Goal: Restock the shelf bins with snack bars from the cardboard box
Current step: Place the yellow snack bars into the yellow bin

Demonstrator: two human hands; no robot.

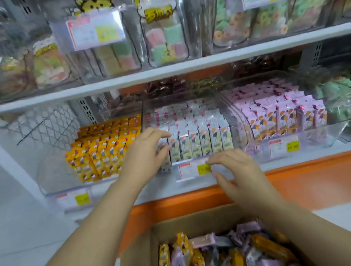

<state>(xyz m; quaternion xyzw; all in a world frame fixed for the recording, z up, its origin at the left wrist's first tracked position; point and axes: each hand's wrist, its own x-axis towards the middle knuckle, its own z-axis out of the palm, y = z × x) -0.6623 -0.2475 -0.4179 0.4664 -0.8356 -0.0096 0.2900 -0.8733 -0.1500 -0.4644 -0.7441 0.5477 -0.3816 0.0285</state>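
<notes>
The white snack bars (200, 139) stand upright in tight rows in the middle bin (226, 100), straight ahead of both hands. The left hand (146, 151) is at the left end of the front row, fingers above and thumb below the end bars. Motion blur hides whether it pinches one or only steadies the row, so I cannot tell. The right hand (235, 170) hovers released, fingers spread, just in front of the bin's front wall and beside the price label (193, 170). It holds nothing. The step looks like squaring up or slotting in a bar at that left end. To do it well, keep each bar upright with its face forward, press the row gently towards the right so no gap opens, and use the free hand to brace the clear bin against sliding. The cardboard box (189, 223) sits below and nearer than both wrists, with mixed loose bars (220, 252) in it, so pick only white ones for this bin. Yellow bars (103, 150) lie left of the left hand, purple bars (283, 112) beyond the right.
</notes>
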